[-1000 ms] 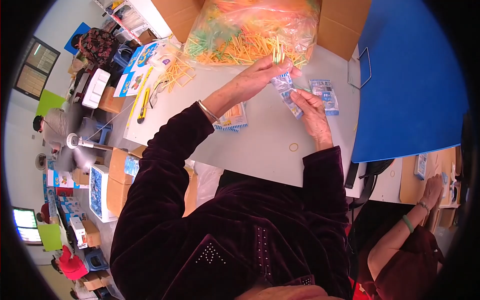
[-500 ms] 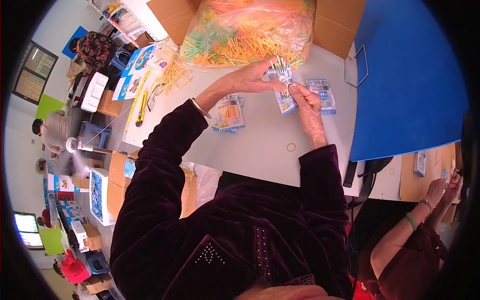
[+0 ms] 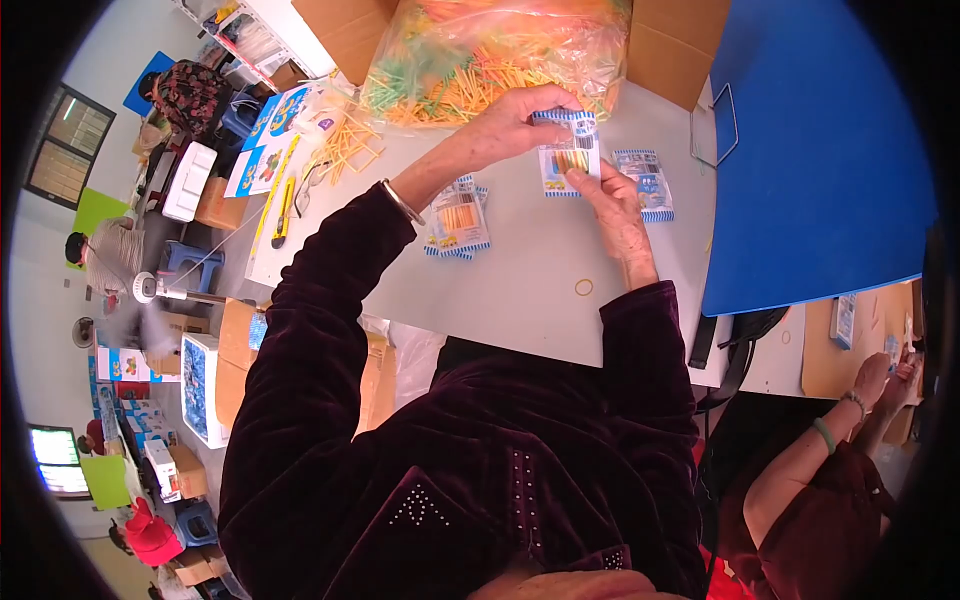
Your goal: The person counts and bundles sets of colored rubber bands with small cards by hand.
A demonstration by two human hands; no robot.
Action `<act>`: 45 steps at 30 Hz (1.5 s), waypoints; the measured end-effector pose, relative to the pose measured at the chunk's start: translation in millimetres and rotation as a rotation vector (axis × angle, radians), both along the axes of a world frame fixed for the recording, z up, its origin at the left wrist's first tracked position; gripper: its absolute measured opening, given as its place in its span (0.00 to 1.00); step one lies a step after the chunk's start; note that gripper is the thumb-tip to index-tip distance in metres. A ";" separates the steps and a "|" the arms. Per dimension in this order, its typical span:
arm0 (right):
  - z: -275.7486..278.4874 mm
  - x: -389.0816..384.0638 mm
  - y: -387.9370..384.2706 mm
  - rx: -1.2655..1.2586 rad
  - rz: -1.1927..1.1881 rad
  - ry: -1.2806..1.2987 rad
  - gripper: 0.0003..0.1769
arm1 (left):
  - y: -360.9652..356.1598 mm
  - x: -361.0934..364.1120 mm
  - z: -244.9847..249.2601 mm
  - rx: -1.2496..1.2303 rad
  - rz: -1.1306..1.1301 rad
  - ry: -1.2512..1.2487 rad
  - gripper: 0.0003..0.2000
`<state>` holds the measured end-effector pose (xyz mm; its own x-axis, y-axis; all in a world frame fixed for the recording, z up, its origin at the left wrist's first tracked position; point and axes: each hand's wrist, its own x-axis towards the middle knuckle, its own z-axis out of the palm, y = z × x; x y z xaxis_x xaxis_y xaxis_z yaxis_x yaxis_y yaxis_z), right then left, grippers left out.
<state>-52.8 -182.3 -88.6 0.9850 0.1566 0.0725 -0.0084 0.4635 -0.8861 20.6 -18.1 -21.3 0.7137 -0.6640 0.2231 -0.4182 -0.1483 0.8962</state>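
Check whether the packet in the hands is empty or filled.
Not empty: coloured sticks show through the clear part of the packet. Whether it is filled completely, I cannot tell.

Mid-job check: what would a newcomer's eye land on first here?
Probably the big blue panel filling the right side of the view. Next, the clear bag of orange, yellow and green sticks at the far side of the table, between cardboard flaps. Then the small blue-and-white packet in front of that bag, held in both hands.
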 end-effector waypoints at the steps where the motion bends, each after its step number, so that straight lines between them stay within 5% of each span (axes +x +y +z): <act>1: -6.3 2.2 -1.3 -0.074 0.022 0.013 0.13 | -0.6 0.1 0.1 0.001 -0.001 0.000 0.14; 4: -10.6 3.3 -4.2 -0.159 0.050 0.039 0.12 | -3.0 -0.9 0.6 0.046 -0.015 0.022 0.14; 6: -10.5 2.7 -3.8 -0.170 0.058 0.047 0.12 | -6.1 -2.7 4.3 0.232 -0.006 -0.219 0.14; 10: -3.6 -1.2 -3.3 -0.074 0.064 0.083 0.10 | -15.9 -6.5 7.0 0.146 -0.008 -0.230 0.14; 15: 0.6 -5.2 -6.9 -0.056 0.071 0.107 0.10 | -25.7 -7.5 2.2 0.129 0.018 -0.007 0.15; 19: -6.2 -0.1 -10.4 -0.035 0.023 0.036 0.12 | -27.2 -2.5 -1.6 0.077 -0.018 -0.080 0.16; 21: -8.8 3.3 -20.8 -0.048 0.021 0.038 0.13 | -25.8 -3.5 4.2 -0.018 -0.093 0.125 0.16; 24: 0.5 4.1 -34.1 -0.047 -0.166 0.043 0.13 | -12.8 7.6 7.7 -0.090 -0.061 0.190 0.15; 26: -4.3 8.8 -44.0 -0.038 -0.227 0.024 0.14 | -2.0 24.5 -16.5 -0.099 -0.044 0.115 0.12; 28: -10.2 14.5 -51.0 -0.033 -0.324 0.002 0.14 | 5.0 33.0 -36.3 0.127 0.026 -0.298 0.07; 34: -1.7 13.1 -47.1 0.013 -0.411 -0.037 0.16 | -6.5 31.9 -61.2 0.428 0.236 -0.693 0.05; 45: -8.3 18.9 -56.1 0.016 -0.473 -0.027 0.15 | -31.6 53.9 -83.2 0.635 0.363 -0.818 0.06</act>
<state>-34.0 -238.4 -96.9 0.9455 -0.3103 0.0983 0.2304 0.4246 -0.8756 74.5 -49.8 -104.5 0.6821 -0.6058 0.4097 -0.6895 -0.7193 0.0845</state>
